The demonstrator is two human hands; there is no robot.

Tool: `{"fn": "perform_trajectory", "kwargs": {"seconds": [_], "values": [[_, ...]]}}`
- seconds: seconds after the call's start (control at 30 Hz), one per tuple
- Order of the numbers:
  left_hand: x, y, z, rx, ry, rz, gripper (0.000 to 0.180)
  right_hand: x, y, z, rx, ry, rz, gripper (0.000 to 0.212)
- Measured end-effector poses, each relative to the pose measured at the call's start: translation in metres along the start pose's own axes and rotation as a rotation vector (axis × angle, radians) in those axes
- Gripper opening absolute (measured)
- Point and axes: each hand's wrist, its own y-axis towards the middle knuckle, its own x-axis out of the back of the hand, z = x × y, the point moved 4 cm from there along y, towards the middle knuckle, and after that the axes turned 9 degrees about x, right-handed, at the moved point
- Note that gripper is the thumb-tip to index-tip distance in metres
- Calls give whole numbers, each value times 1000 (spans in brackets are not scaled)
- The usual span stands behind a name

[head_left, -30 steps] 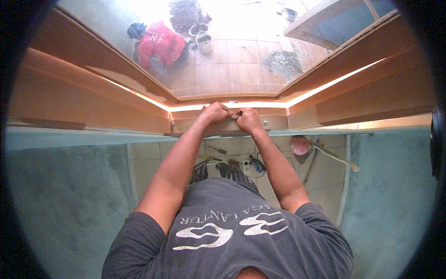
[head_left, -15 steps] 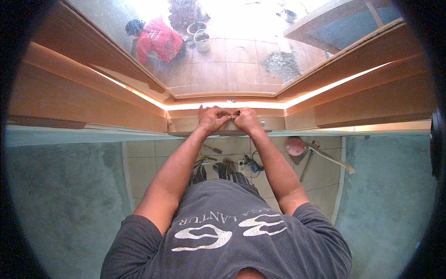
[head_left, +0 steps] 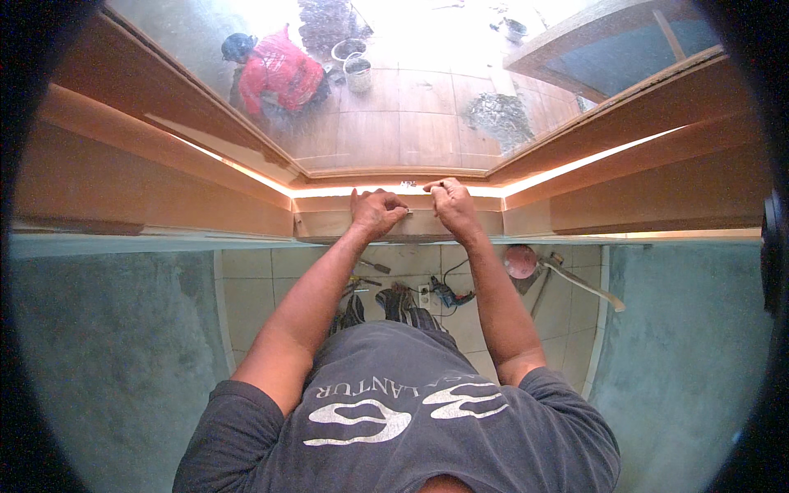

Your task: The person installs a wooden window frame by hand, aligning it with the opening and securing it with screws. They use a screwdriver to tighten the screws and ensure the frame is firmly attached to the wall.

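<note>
In front of me is a wooden window frame with a glass pane set in a wooden sash. My left hand rests on the bottom rail, thumb and fingers closed on a small shiny metal piece too small to name. Just to its right, my right hand is raised at the sash's lower edge. Its fingers are curled together, and what they hold, if anything, is hidden. Between the hands, a small metal fitting sits on the sash's lower edge.
Below on the tiled floor lie a corded power drill, a chisel-like tool, a round pink object and a curved-handled tool. Beyond the glass, a person in red crouches beside buckets. Grey-green plastered walls flank me.
My right hand has drawn away from my left, moving right and slightly up toward the sash. My left hand has stayed on the rail with the small metal piece.
</note>
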Motion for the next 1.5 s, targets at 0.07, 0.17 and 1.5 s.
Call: {"fn": "perform_trajectory", "kwargs": {"seconds": [0.07,0.17,1.5], "values": [[3,-2,-6,-14,-13,35,28,7,2,-2,66,44,-48,31],[6,-4,-2,14,-13,54,29,5,6,18,-47,-5,19,39],[-2,-8,-1,-76,-9,-83,26,-16,7,34,205,-304,59,29]]}}
